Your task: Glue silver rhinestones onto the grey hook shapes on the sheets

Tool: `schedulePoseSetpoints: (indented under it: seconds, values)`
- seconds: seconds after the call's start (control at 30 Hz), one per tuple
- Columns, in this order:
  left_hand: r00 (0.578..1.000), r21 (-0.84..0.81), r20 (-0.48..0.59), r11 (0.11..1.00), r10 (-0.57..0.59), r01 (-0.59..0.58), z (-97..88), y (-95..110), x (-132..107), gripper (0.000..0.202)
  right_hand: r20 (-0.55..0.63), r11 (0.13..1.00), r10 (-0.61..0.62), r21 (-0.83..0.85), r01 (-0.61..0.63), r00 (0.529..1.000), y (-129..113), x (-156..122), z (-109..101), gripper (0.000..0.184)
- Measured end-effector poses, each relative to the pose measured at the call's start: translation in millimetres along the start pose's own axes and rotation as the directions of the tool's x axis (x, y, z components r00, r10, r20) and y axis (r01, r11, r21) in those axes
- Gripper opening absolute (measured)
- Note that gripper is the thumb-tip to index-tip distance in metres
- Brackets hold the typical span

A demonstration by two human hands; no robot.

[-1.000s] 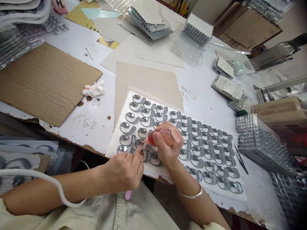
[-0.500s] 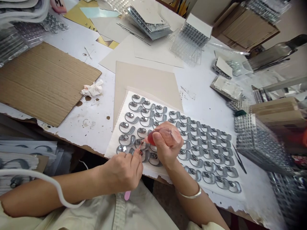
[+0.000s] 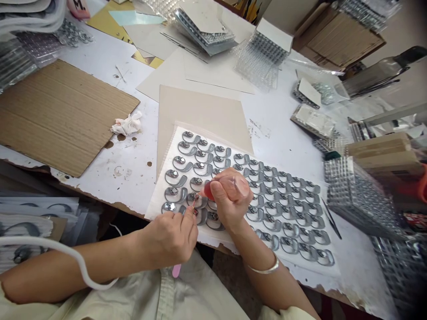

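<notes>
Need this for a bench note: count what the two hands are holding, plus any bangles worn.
Pink-handled tool: 1
Red bulb: 1
Metal bangle: 1
Total: 3

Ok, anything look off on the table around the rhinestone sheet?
Brown stains mark the white tabletop beside the corrugated cardboard, and the tabletop's front edge is torn and ragged. A crumpled tissue also lies loose there.
</notes>
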State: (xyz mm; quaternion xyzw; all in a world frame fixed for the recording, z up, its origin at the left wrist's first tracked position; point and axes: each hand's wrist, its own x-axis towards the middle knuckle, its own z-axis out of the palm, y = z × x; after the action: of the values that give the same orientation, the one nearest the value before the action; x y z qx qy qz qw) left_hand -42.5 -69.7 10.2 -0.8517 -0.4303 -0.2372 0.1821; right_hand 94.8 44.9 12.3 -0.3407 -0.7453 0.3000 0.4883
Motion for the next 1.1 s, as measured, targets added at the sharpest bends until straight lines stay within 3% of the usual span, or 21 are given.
schedulePoseSetpoints:
  seconds: [0.43, 0.73, 0.9, 1.1]
  values:
    - [1.0, -0.01, 0.012, 1.0, 0.002, -0.002, -2.6, -1.9, 2.5, 0.012, -0.002, 0.994, -0.101, -0.032, 0.101, 0.995, -1.1, 1.6, -0.3, 0.015]
    - [0.999, 0.019, -0.01, 0.999, -0.045, 0.046, 10.0, 7.0, -9.0, 0.017, 0.009, 0.987, -0.159, -0.013, 0.159, 0.987, -4.3, 3.1, -0.9, 0.019]
    - [1.0, -0.002, -0.001, 1.0, -0.02, 0.02, 4.4, 1.1, -4.9, 0.014, 0.004, 0.984, -0.177, -0.016, 0.177, 0.984, -3.4, 2.4, -0.9, 0.018]
    - [1.0, -0.026, 0.001, 1.0, 0.013, -0.013, 1.5, -2.4, -2.4, 0.014, -0.073, 0.981, -0.193, -0.045, 0.19, 0.979, -0.4, 0.2, -5.0, 0.014]
